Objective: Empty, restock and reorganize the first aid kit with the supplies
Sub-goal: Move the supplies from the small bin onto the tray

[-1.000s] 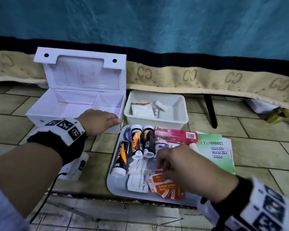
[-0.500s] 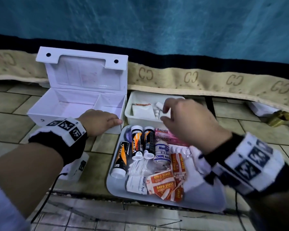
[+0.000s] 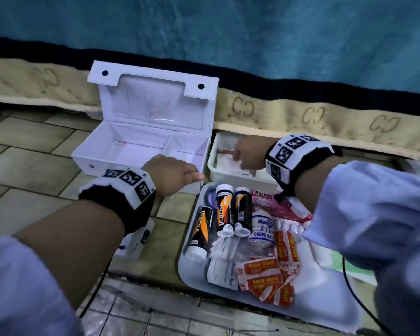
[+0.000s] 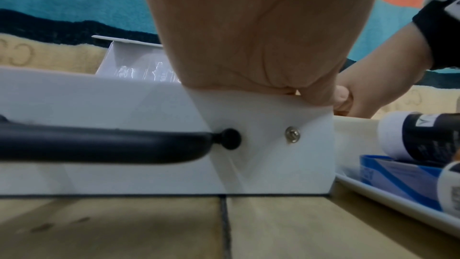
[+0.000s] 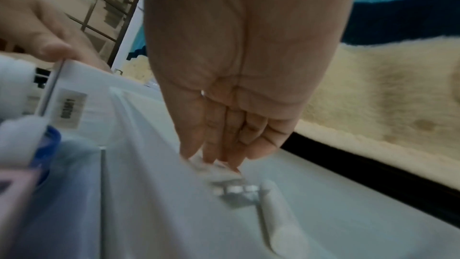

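Note:
The white first aid kit (image 3: pixel 141 151) stands open on the tiled floor, lid up, both compartments bare. My left hand (image 3: pixel 172 175) grips its front right rim, fingers curled over the wall (image 4: pixel 248 145). Right of the kit is a white bin (image 3: pixel 214 166). My right hand (image 3: pixel 245 154) reaches into the bin, its straight fingers (image 5: pixel 219 145) touching a blurred blister pack (image 5: pixel 234 186) beside a white roll (image 5: pixel 281 220). In front, a grey tray (image 3: pixel 183 267) holds three orange-black tubes (image 3: pixel 224 212), a crepe bandage (image 3: pixel 262 226), a pink Bacidin box (image 3: pixel 267 202), plasters (image 3: pixel 264 272) and an alcohol pad (image 3: pixel 222 272).
A blue cover with a beige patterned border (image 3: pixel 313 115) hangs right behind the kit and bin. A small white device (image 3: pixel 136 241) with a black cable lies on the floor under my left forearm. A green leaflet (image 3: pixel 344 263) peeks out beneath my right sleeve.
My right hand left the tray, travelled up and back, and now reaches down into the white bin. My left hand has stayed on the kit's rim.

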The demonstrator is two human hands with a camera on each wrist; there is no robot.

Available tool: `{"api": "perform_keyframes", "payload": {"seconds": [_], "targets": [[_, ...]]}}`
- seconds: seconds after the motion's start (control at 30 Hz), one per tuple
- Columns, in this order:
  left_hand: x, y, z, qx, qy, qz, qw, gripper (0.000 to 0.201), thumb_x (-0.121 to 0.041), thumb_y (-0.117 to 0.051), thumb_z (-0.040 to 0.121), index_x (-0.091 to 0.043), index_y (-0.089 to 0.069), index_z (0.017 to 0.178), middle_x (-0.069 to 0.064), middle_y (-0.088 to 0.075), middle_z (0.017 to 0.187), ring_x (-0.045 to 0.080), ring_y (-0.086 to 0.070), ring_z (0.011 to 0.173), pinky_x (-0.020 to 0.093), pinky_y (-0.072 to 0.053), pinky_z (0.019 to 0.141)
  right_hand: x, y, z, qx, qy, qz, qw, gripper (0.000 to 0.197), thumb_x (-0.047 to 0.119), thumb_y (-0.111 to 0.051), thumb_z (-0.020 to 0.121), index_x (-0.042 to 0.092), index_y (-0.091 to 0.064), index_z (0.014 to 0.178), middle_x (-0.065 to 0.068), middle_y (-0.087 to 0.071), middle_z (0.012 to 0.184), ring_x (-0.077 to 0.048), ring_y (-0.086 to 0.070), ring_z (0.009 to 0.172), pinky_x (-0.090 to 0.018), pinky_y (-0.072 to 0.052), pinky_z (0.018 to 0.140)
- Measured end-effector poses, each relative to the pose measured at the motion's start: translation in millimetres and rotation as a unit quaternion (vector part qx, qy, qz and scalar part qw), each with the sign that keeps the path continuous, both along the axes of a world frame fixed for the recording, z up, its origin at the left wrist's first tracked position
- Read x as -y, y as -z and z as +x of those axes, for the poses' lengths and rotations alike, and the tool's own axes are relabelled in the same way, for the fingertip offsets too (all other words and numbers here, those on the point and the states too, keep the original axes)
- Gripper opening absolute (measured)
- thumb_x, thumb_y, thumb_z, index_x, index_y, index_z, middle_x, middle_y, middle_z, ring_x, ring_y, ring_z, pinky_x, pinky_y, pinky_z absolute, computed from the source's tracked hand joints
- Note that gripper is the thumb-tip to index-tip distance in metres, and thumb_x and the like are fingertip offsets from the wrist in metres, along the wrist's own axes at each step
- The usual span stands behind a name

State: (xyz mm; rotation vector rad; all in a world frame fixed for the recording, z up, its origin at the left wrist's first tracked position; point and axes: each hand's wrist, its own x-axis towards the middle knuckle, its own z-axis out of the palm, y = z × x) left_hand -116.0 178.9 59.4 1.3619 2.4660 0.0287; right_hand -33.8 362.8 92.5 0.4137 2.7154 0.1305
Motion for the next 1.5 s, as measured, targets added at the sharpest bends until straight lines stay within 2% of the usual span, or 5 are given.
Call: {"api": "perform_keyframes", "payload": {"seconds": [0.27, 0.47, 0.6, 1.33, 1.5], "targets": [[-1, 0, 1, -0.002, -0.003, 0.002, 1.000, 0.048, -0.056, -0.025, 0.094, -0.027, -0.059, 0.111, -0.002, -0.062, 0.093, 0.019, -0.051, 0.086, 0.033, -0.031, 0.091, -14, -5, 3, -0.110, 0.048, -0.066, 0.991, 0.031, 0.003, -0.058, 0.086, -0.003, -0.064, 0.115, -0.017, -0.064, 0.121, -0.031, -0.060, 0.111, -0.039, -0.050, 0.095], [1, 0, 1, 0.006, 0.001, 0.002, 1.000, 0.048, -0.056, -0.025, 0.094, -0.029, -0.058, 0.115, 0.000, -0.065, 0.108, 0.022, -0.055, 0.099, 0.035, -0.034, 0.096, -15, -42, 28, -0.275, 0.062, -0.105, 0.954, 0.011, 0.010, -0.070, 0.079, 0.019, -0.075, 0.082, 0.006, -0.065, 0.067, 0.005, -0.051, 0.034, -0.014, -0.039, 0.050], [1, 0, 0, 0.011, -0.003, 0.003, 1.000, 0.047, -0.056, -0.025, 0.094, -0.031, -0.059, 0.113, -0.001, -0.065, 0.110, 0.023, -0.055, 0.102, 0.036, -0.036, 0.096, -1, -67, 71, -0.359, -0.004, -0.149, 0.921, 0.015, 0.009, -0.071, 0.075, 0.023, -0.067, 0.076, 0.017, -0.055, 0.059, 0.002, -0.050, 0.051, -0.003, -0.037, 0.052], [2, 4, -1, 0.020, -0.034, -0.002, 0.999, 0.038, -0.059, -0.025, 0.092, -0.040, -0.042, 0.064, -0.007, -0.053, 0.079, 0.023, -0.051, 0.090, 0.036, -0.037, 0.091, 73, 28, 198, -0.054, -0.128, -0.038, 0.990, 0.025, 0.000, -0.051, 0.078, 0.014, -0.066, 0.093, -0.006, -0.061, 0.097, -0.026, -0.062, 0.089, -0.039, -0.056, 0.073], [3, 1, 0, 0.030, -0.044, -0.005, 0.999, 0.035, -0.061, -0.025, 0.091, -0.045, -0.044, 0.067, -0.006, -0.056, 0.086, 0.024, -0.052, 0.097, 0.036, -0.036, 0.095, 76, 13, 195, -0.077, -0.105, 0.007, 0.992, 0.021, 0.005, -0.070, 0.048, 0.021, -0.063, 0.060, 0.000, -0.059, 0.060, -0.020, -0.060, 0.048, -0.027, -0.045, 0.038]]}}
